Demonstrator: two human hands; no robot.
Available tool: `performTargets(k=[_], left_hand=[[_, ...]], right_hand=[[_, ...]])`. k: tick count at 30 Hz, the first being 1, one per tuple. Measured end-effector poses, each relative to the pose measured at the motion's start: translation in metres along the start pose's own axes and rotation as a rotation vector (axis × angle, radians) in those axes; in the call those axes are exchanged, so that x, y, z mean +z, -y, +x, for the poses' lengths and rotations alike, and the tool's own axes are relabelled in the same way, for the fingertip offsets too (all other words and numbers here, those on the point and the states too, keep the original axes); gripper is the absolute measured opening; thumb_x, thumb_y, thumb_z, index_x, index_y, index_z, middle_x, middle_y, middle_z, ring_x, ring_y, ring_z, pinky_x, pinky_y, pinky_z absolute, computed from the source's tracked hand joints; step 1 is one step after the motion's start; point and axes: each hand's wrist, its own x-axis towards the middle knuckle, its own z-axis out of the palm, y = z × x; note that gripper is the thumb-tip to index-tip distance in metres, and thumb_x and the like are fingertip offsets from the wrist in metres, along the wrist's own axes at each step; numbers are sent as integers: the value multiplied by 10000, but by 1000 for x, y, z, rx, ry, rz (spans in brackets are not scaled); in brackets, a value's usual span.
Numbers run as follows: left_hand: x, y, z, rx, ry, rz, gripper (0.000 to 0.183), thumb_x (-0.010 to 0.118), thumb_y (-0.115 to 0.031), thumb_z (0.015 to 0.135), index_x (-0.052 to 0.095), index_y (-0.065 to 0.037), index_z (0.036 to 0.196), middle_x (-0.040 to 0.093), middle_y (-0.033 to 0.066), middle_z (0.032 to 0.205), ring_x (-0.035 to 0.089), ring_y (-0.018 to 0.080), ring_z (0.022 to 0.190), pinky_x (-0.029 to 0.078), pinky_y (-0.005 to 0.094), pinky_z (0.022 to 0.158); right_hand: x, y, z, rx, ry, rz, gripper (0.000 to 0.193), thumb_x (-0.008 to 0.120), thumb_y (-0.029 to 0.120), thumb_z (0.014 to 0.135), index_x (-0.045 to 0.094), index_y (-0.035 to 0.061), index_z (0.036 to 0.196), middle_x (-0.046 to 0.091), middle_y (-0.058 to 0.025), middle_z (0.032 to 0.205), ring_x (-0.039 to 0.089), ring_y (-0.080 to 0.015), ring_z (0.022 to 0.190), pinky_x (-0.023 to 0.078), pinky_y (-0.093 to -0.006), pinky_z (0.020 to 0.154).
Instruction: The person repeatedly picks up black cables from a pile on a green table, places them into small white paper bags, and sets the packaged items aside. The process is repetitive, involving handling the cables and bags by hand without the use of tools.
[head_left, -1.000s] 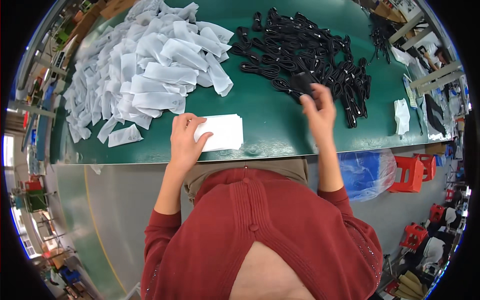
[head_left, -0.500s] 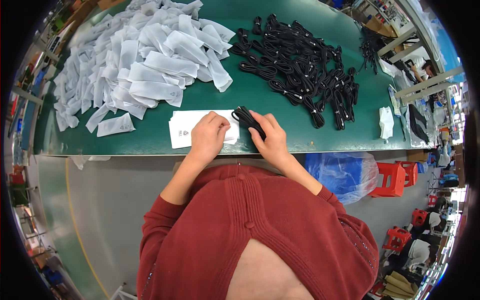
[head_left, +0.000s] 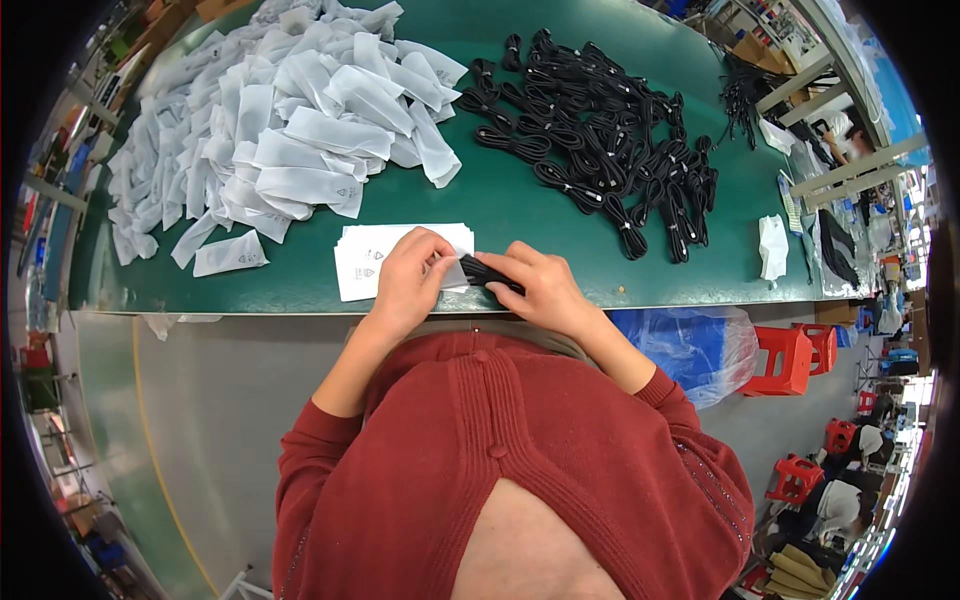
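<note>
Left hand [head_left: 407, 275]: I am seeing thumb and fingertips pinching together at the right end of the stack of flat white papery sleeves [head_left: 357, 262].
Right hand [head_left: 543, 288]: its fingers are closing round a coiled black cable bundle [head_left: 484, 272].
Cable bundle: its left end is meeting the pinched sleeve's edge; I cannot tell how far inside.
Sleeve step: I am judging this as insertion starting.
Next push: probably calling for an open mouth and a straight slide.

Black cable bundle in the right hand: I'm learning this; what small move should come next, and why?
Probably ease the cable bundle leftward into one of the white sleeves: the right hand holds it at their right edge, beside the left hand.
</note>
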Motion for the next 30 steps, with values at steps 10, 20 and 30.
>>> performTargets(k=[10, 20, 30], left_hand=[[-11, -27, 24, 296, 55, 220, 130, 687, 22, 769, 597, -31, 846, 602, 99, 957, 542, 295, 896, 446, 358, 768], [-50, -15, 70, -130, 7, -582, 145, 654, -109, 930, 628, 4, 1017, 586, 12, 968, 531, 104, 868, 441, 267, 722], [-73, -23, 63, 91, -203, 237, 190, 663, -116, 909, 654, -62, 1092, 628, 19, 1035, 567, 127, 856, 471, 266, 789]], right_hand=[[17, 1, 13, 238, -194, 417, 260, 704, 126, 885, 663, 43, 1128, 588, -124, 1004, 596, -200, 894, 503, -302, 697], [-18, 3, 49, -45, -449, 148, 422, 768, 64, 792, 613, 33, 1184, 565, -120, 1019, 604, -265, 817, 515, -337, 682], [-33, -92, 6, 235, -233, -763, 454, 698, 110, 776, 613, 18, 1213, 553, -102, 957, 541, -283, 913, 424, -396, 751]])
